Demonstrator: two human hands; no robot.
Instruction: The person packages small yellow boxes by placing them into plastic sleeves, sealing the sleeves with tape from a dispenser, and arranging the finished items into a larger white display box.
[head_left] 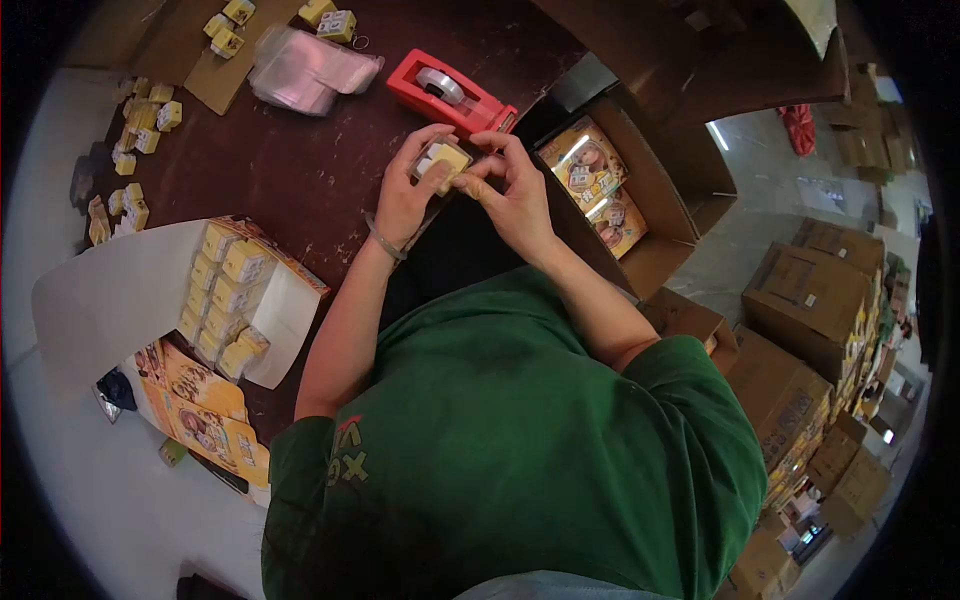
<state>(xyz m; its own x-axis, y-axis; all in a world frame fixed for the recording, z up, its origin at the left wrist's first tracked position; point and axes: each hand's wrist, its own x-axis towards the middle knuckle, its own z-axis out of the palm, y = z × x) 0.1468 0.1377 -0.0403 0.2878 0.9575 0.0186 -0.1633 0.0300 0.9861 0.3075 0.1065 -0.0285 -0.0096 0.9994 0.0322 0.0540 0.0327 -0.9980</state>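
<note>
Between both hands, just below the red tape dispenser (450, 92), is a small yellow and white box (446, 156) that looks to be in a clear case. My left hand (408, 190) wraps round its left side, thumb across the front. My right hand (512, 190) pinches its lower right edge with thumb and fingers. A display box (285, 330) at the left holds several small yellow and white boxes (228, 290) in rows. Clear plastic cases (305, 72) lie stacked on the dark red table (300, 165), up and left of my hands.
An open carton (665, 170) with orange printed boxes (590, 180) stands right of my hands. Loose small boxes (145, 125) lie along the table's left side. Orange printed packaging (205, 415) is at the lower left. Large cartons (810, 300) are stacked on the right.
</note>
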